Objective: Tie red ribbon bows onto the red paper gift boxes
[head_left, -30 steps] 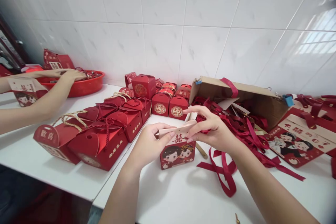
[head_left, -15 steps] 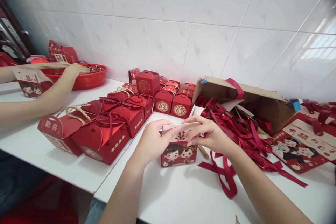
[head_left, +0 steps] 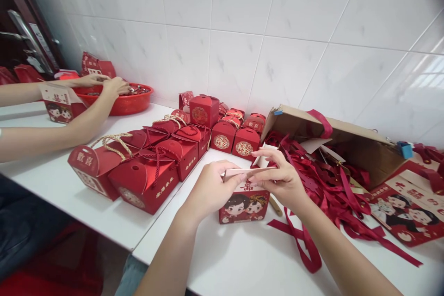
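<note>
A small red and cream gift box (head_left: pixel 244 207) with two cartoon faces stands upright on the white table in front of me. My left hand (head_left: pixel 215 190) grips the left side of its top flaps, thumb on the front panel. On the right side, my right hand (head_left: pixel 277 179) pinches the top edge, with its fingers over the flap. The top flaps lean together between both hands. Just right of the box lies a loop of dark red ribbon (head_left: pixel 307 245), and a thin gold-brown stick (head_left: pixel 275 205) pokes out behind the box.
Closed red boxes with cords (head_left: pixel 145 180) stand in rows to the left. A cardboard carton (head_left: pixel 347 136) spills red ribbons (head_left: pixel 322 185) on the right, beside a flat printed bag (head_left: pixel 405 208). Far left, another person's hands (head_left: pixel 116 87) reach into a red basin (head_left: pixel 133 104).
My view has shifted, so the scene sits further right. Both my hands have drawn the box's top flaps closer together and tilted them. The other person's hands have come together over the basin.
</note>
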Demonstrator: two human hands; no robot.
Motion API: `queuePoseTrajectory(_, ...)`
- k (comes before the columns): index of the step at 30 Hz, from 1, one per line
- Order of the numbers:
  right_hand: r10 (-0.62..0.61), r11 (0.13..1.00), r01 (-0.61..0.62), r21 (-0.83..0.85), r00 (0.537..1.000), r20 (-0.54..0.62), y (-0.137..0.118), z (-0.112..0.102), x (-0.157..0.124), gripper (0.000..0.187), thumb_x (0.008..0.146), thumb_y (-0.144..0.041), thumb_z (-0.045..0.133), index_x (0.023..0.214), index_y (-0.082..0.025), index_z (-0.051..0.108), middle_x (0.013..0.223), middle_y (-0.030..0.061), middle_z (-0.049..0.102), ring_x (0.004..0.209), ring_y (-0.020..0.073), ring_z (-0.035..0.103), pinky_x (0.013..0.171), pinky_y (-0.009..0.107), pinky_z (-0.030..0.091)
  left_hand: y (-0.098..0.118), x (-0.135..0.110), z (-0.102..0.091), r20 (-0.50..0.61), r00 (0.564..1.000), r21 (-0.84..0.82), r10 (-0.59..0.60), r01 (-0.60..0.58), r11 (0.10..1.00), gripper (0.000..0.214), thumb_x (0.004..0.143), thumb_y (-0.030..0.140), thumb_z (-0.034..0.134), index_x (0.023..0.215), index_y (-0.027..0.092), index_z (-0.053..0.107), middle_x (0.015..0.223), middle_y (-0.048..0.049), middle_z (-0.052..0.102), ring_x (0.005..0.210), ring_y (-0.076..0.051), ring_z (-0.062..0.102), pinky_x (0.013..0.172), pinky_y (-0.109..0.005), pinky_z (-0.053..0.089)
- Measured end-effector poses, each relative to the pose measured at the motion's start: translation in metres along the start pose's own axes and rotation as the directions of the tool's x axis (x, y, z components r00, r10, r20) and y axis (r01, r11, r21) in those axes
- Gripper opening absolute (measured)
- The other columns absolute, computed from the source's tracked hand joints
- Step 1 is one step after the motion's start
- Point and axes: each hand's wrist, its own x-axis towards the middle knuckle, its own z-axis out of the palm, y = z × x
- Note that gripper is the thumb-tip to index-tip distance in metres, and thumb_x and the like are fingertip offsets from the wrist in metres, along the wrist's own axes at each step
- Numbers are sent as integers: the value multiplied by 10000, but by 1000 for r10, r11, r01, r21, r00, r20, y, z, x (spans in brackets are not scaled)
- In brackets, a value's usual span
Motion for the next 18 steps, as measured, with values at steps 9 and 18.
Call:
queuePoseTrajectory(9, -73, 996, 74, -48, 997, 19, -4, -12, 3, 196, 800, -203, 686, 750, -373, 771, 1073, 51, 562, 1077, 248, 510, 933, 470, 448, 0, 0, -1, -31, 998, 10, 45, -45, 999, 210, 855, 303, 541, 780, 184, 697, 838, -43, 683, 766, -184, 620, 655, -269, 472)
queuePoseTrajectory(18, -135, 963, 60, 264, 952, 276, -55, -51, 19, 263, 824, -101, 654, 936, -314, 759, 858, 46, 564, 865, 180, 585, 745, 339, 519, 13, -16, -4, -154, 860, 182, 487, -460, 869, 387, 810, 185, 613, 1187, 267, 600, 1289, -80, 531, 1247, -262, 458, 1076, -447, 357)
